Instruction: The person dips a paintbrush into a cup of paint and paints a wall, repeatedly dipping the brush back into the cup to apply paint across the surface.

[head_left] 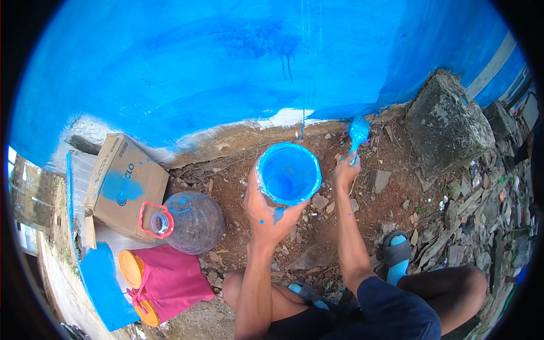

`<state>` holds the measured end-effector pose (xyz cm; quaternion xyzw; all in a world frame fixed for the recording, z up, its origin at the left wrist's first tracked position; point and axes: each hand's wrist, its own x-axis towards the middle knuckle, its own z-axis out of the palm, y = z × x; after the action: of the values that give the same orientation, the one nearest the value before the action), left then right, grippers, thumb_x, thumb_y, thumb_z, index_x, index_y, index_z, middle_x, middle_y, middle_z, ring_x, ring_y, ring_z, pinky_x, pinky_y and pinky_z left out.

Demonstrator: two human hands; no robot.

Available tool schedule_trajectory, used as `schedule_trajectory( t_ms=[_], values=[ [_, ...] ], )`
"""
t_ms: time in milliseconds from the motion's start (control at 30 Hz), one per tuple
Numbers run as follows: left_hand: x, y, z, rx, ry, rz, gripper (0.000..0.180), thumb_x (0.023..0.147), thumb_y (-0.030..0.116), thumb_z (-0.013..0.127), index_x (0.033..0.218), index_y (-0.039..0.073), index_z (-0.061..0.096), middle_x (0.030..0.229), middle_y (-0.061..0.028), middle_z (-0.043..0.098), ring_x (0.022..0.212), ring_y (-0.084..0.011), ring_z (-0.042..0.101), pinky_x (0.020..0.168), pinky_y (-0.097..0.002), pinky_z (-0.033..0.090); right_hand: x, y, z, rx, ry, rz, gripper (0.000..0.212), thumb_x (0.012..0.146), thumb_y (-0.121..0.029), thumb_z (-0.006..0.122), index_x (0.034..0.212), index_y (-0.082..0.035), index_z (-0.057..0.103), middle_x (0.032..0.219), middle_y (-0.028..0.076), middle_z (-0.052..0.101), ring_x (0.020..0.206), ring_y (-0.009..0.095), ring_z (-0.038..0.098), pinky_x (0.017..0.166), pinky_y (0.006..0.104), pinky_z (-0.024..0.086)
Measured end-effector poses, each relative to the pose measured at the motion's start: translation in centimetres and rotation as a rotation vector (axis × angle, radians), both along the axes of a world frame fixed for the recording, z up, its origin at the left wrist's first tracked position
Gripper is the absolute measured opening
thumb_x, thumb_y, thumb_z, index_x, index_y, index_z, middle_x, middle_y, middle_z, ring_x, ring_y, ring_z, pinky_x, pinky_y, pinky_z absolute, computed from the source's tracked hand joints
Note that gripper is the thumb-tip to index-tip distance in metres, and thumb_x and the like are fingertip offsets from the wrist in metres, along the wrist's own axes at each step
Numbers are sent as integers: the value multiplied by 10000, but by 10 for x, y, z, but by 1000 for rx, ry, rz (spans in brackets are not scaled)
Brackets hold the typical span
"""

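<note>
My left hand (267, 218) is wrapped round a paint pot (309, 195), held up in front of me with its mouth facing up. Its rim is smeared blue, and blue paint shows inside at the bottom. Blue spots mark the thumb side of this hand. My right hand (344, 171) grips a paintbrush (358, 134) by its handle. The brush's head is coated in blue and lies close to the foot of the blue wall (226, 62); whether the bristles touch the wall I cannot tell. Along the wall's foot are a white patch (288, 117) and a bare brown strip.
On the left stand a blue-stained cardboard box (127, 187), a clear plastic jug (198, 221) with a red handle, and a pink cloth bundle (173, 280) with orange round pieces. A large stone block (450, 124) sits by the wall at right. Rubble (453, 226) covers the ground there.
</note>
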<state>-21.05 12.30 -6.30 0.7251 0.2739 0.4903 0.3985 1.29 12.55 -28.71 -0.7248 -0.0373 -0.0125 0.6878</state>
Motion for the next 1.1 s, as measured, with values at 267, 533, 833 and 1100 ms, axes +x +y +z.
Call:
schedule_trajectory(
  t_ms=[267,533,833,1100],
  values=[
    [-4,9,-9,-18,8,12,771,670,144,907,1326,-7,532,1199,-163,664,1077,-269,671,916,-392,533,-95,-8,3,-19,-117,499,373,1062,-295,459,955,25,617,663,54,552,610,130,515,576,353,421],
    [-9,7,-1,-14,0,42,782,682,140,902,1344,-7,512,1205,-158,657,1081,-244,663,922,-383,528,-49,18,24,43,276,197,349,1056,-261,474,903,23,609,658,53,540,604,141,488,567,354,392],
    [-2,8,-7,-23,-16,-11,775,682,132,903,1336,-7,513,1194,-154,655,1078,-243,661,920,-375,527,-91,-5,10,45,8,335,355,1036,-265,511,896,45,614,690,109,610,617,220,551,612,399,436],
    [-2,9,-10,-61,-36,25,783,683,127,900,1347,-9,509,1194,-152,656,1079,-243,661,927,-376,527,-86,34,5,-4,81,314,369,1041,-271,501,890,47,615,688,106,612,627,166,541,606,405,428]
  ],
)
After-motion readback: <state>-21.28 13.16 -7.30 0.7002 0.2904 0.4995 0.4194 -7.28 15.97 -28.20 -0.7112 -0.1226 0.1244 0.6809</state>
